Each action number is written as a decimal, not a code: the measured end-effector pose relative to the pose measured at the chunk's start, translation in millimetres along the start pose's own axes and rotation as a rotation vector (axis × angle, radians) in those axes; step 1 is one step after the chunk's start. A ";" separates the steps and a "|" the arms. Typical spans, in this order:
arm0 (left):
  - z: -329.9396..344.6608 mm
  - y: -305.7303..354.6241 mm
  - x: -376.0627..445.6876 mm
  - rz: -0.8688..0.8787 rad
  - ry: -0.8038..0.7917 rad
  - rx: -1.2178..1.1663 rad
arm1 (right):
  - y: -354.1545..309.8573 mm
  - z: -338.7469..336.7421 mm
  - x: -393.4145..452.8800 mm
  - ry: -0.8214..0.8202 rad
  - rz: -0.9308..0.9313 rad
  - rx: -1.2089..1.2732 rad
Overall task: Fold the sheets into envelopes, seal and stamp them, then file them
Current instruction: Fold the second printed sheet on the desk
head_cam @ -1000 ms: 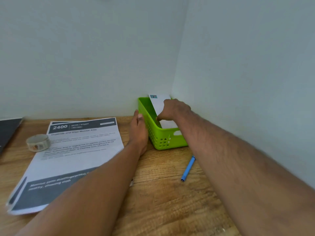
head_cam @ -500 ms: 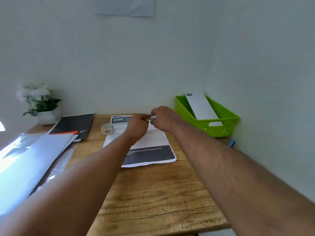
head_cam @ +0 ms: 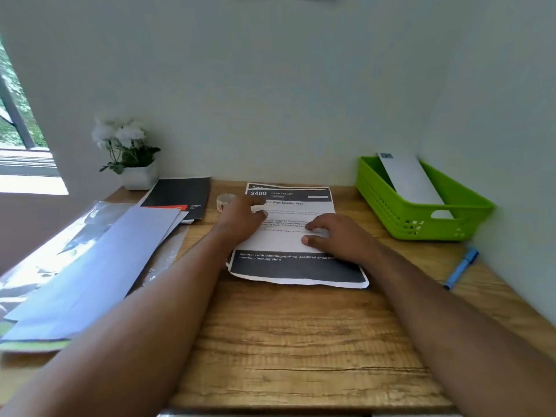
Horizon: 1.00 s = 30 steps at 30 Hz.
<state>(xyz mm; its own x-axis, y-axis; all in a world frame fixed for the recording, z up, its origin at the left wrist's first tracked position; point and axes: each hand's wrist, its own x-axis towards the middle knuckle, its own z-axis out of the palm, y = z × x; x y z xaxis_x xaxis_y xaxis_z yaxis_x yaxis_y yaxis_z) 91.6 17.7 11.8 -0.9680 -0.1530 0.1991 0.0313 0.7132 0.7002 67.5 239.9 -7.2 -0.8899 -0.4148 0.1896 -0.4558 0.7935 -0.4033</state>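
Observation:
A printed sheet (head_cam: 296, 267) headed "2400" lies on the wooden desk (head_cam: 301, 341), on top of another sheet whose top edge shows behind it. My left hand (head_cam: 242, 216) rests on the sheet's left part, fingers bent towards the text. My right hand (head_cam: 337, 236) lies flat on the sheet's right part, fingers spread. A white envelope (head_cam: 409, 179) with a small stamp at its top corner leans inside the green basket (head_cam: 421, 224) at the back right. A roll of tape (head_cam: 224, 201) sits just behind my left hand.
A blue pen (head_cam: 460, 267) lies by the right wall. A stack of white envelopes (head_cam: 99, 260) and plastic sleeves fills the left side. A black booklet (head_cam: 180, 195) and a white potted plant (head_cam: 129, 155) stand at the back left. Walls close the back and right.
My right hand left the envelope in the green basket. Both hands moved back to the printed sheet and now rest on it. The view swung left and pulled back.

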 end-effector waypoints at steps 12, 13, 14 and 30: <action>4.2 -16.7 11.4 -0.009 -0.103 0.189 | 1.8 -8.7 4.8 -0.055 -0.056 0.091; 4.9 -17.7 13.1 0.008 -0.082 0.192 | 0.8 -8.5 5.0 -0.054 -0.057 0.084; 6.3 -18.7 14.9 0.030 -0.051 0.187 | 0.2 -8.4 4.4 -0.055 -0.057 0.074; 13.5 7.6 -2.0 0.290 -0.046 0.750 | -14.8 0.7 1.8 -0.136 -0.028 -0.280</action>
<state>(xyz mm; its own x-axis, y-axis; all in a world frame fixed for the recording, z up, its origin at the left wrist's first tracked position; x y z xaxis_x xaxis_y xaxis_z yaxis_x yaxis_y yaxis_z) 90.4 32.7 7.5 -0.9566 0.1257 0.2630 0.1233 0.9920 -0.0256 72.6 227.1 -1.5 -0.8750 -0.4794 0.0677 -0.4842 0.8646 -0.1341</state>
